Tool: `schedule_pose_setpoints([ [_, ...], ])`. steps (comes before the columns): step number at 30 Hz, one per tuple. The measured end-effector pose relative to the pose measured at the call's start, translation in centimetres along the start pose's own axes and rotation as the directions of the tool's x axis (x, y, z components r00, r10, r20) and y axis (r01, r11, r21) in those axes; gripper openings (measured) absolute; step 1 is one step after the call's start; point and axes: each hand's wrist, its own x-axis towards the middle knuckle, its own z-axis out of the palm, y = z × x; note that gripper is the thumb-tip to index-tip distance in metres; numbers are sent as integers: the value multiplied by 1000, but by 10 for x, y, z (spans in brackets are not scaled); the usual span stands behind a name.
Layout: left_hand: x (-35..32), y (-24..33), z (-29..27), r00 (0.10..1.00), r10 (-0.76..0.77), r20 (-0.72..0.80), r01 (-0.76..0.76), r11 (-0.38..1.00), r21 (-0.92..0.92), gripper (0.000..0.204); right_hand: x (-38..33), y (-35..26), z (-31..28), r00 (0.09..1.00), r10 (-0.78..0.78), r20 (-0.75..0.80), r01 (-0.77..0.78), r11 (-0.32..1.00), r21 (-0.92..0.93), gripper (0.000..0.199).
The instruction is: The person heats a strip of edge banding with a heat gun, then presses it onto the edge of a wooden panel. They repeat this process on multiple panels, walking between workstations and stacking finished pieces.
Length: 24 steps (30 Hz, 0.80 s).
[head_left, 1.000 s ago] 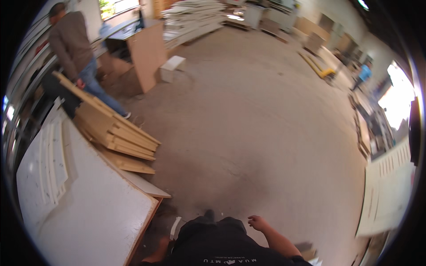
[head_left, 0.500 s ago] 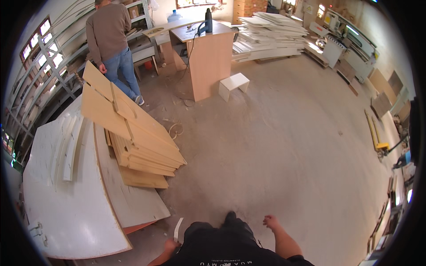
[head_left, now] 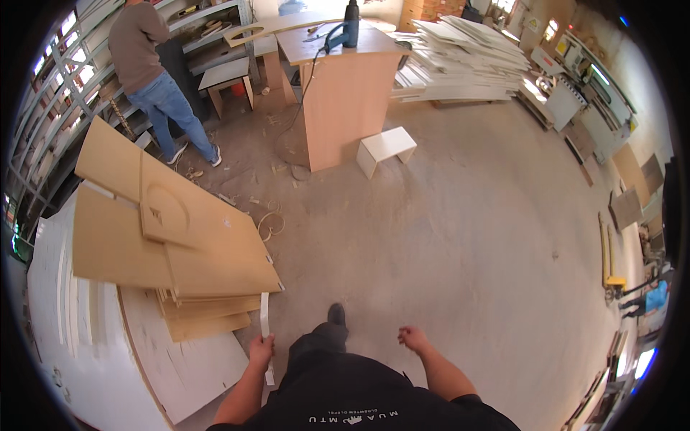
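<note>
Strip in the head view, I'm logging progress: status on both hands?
Left hand gripping white strip. Right hand loosely open, nothing visible in it. Stacked brown boards ahead-left.

Can pass the right hand [head_left: 412, 338] over concrete floor [head_left: 467, 237] nearer than and right of the small white stool [head_left: 387, 149]. Meets stacked tan fibreboard panels [head_left: 208, 237] nearer and to its left, a wood-veneer desk [head_left: 345, 118] just behind-left, piled white boards [head_left: 467, 61] farther back-right.
</note>
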Motion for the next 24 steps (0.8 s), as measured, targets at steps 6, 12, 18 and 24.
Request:
schedule_pose_setpoints([
  [6, 96, 177, 38, 973, 204, 111, -225, 950, 218, 30, 60, -44, -42, 984, 172, 36, -174, 983, 57, 38],
  [12, 192, 337, 97, 947, 264, 184, -261, 965, -37, 30, 171, -181, -99, 993, 114, -3, -114, 989, 92, 34],
  [18, 279, 459, 124, 922, 358, 147, -362, 932, -2, 27, 234, -451, -112, 924, -364, 112, 367, 930, 1, 35],
  [24, 354, 552, 106, 910, 413, -32, -413, 911, 13, 18, 140, -724, -154, 93, -741, 665, 675, 538, 505, 35],
])
